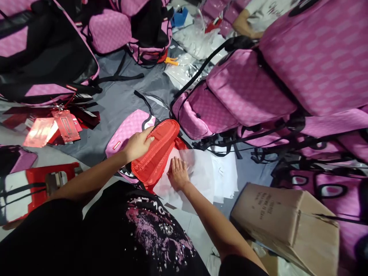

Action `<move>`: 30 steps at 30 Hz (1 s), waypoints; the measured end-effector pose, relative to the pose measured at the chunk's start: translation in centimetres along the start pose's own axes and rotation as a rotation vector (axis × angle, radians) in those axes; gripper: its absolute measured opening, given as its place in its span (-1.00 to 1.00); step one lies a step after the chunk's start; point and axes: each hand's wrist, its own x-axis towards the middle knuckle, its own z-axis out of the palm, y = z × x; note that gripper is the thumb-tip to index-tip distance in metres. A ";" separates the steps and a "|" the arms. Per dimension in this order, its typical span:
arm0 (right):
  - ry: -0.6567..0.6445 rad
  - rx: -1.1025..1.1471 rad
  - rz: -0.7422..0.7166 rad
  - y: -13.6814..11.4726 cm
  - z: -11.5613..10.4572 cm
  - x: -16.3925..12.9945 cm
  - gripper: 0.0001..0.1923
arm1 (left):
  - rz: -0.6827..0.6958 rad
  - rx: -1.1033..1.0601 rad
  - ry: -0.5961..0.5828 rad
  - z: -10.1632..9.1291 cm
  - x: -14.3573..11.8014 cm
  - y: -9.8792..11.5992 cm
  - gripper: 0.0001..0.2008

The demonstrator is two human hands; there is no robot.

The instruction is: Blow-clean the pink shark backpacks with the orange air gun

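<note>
My left hand (138, 145) grips the red-lined flap (156, 151) of an open pink backpack (126, 132) lying in front of me, holding the flap up. Flat on a sheet of clear plastic or paper (198, 172) lying inside the open bag rests my right hand (177, 174), fingers spread and pressing on the sheet. The bag's red interior shows under the flap.
Several pink backpacks (247, 92) are piled at the right and back. Red hang tags (53, 128) lie at the left, a red stool (43, 184) at lower left, a cardboard box (287, 226) at lower right. Another person's arm (244, 25) shows at the top. More plastic bags (195, 42) lie beyond.
</note>
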 end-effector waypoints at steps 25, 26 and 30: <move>-0.015 0.082 -0.278 0.2 -1.5 3.2 -0.10 | 0.038 -0.013 -0.048 0.2 0.5 -0.1 -0.47; -0.016 0.092 -0.275 -0.4 -1.4 3.1 -0.10 | 0.044 -0.018 -0.045 0.3 0.5 0.0 -0.47; 0.004 0.127 -0.278 -1.7 -1.3 3.4 -0.17 | 0.078 -0.039 -0.047 0.2 0.6 0.2 -0.47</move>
